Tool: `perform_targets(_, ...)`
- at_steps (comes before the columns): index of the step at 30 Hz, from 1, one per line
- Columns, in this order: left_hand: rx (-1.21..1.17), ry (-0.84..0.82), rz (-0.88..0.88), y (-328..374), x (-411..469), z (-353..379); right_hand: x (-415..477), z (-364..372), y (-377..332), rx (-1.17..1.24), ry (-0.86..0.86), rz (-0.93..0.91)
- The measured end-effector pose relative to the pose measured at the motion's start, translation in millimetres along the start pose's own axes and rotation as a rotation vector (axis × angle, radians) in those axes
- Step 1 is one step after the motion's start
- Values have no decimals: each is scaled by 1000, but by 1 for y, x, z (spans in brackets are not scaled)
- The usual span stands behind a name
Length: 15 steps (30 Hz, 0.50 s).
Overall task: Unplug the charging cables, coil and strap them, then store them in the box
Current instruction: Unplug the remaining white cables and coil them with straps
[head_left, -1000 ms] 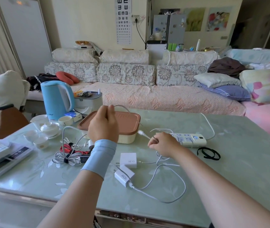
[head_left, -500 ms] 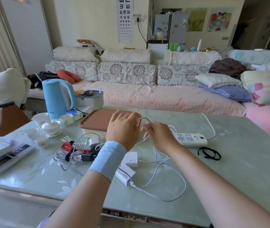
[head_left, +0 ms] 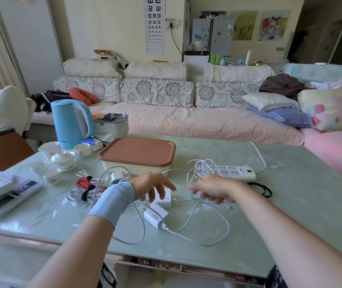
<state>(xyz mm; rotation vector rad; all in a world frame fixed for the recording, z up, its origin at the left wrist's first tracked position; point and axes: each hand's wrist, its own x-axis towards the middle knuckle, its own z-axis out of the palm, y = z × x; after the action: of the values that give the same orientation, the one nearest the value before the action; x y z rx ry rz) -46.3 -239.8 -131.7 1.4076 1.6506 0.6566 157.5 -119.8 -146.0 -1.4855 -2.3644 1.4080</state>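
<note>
My right hand grips a bunch of white cable loops just in front of the white power strip. My left hand, with a blue wristband, hovers over a white charger, fingers spread and pointing down; a thin strand of the cable runs past it. A second white charger marked 90W lies nearer me with its white cable looping across the table. The cream box with a brown lid stands shut behind my hands. A black strap lies right of my right hand.
Strapped red and grey cable bundles and a small white adapter lie at the left. A blue kettle, teacups and a scale crowd the table's left side. A sofa stands behind the green glass table.
Both hands dropped from in front of the box down to the table. My right hand has gathered more loops of white cable. My left hand let go and opened over the charger.
</note>
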Motion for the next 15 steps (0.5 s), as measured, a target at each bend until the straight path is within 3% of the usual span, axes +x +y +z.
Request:
perform_targets(3,-121,-56,-27,-5,-3,-3,0,12,1,-73,-14,-60)
perform_targets(5,-86,-9,-73,-5,-5,-1,2,19,3,-99,-31,-85)
perform_targets(7,196,41,-110,-7,-7,-2,7,28,7,-213,-58,-119)
perform_targets(10,642,-56,-167,-19,-7,-4,9,33,8,-414,-152,-85)
perform_targets(12,761,-14,-186,-23,-4,-5,4,32,6,-504,-309,-11)
perform_targets(15,761,230,-100,-22,6,-4,0,32,2,-593,-438,36)
